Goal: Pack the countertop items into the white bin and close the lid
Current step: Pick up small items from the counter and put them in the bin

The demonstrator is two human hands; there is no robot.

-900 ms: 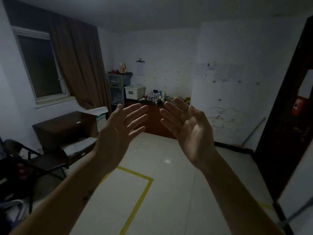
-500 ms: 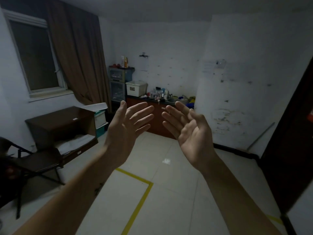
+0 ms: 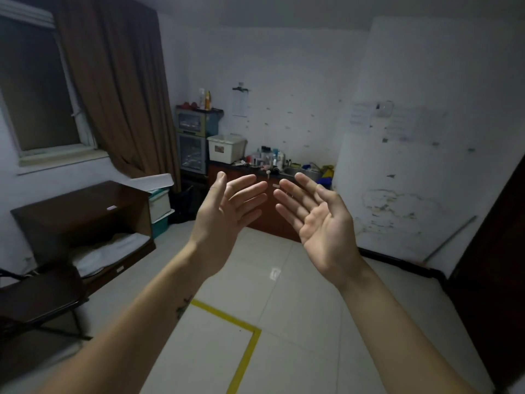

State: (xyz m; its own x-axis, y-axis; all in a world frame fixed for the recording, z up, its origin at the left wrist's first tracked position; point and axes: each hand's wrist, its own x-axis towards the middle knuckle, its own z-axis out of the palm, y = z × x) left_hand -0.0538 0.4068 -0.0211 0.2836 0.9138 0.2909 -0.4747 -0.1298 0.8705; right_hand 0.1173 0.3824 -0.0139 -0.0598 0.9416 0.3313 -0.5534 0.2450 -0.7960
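- Head view: left hand [image 3: 224, 211] raised in mid-air, fingers straight and spread, palm turned inward, holding nothing.
- Right hand [image 3: 321, 220] raised just beside it, palm tilted up, fingers extended, also holding nothing; fingertips of the two near but apart.
- Well beyond the hands, white bin [image 3: 225, 149] standing at the left end of the dark countertop [image 3: 241, 165], just beside a stacked drawer unit [image 3: 193, 137].
- Right of the bin, a cluster of bottles [image 3: 268, 157] on the countertop, too small to tell apart.
- Below the forearms, yellow tape line [image 3: 244, 362] on the tiled floor.

I see open tiled floor [image 3: 298, 308] straight to the counter [image 3: 266, 228]. A dark cabinet [image 3: 85, 211] and a folding chair [image 3: 37, 300] crowd the left, and a dark door [image 3: 497, 251] the right. On the counter, bottles [image 3: 270, 157] clutter it beside the white bin [image 3: 225, 149].
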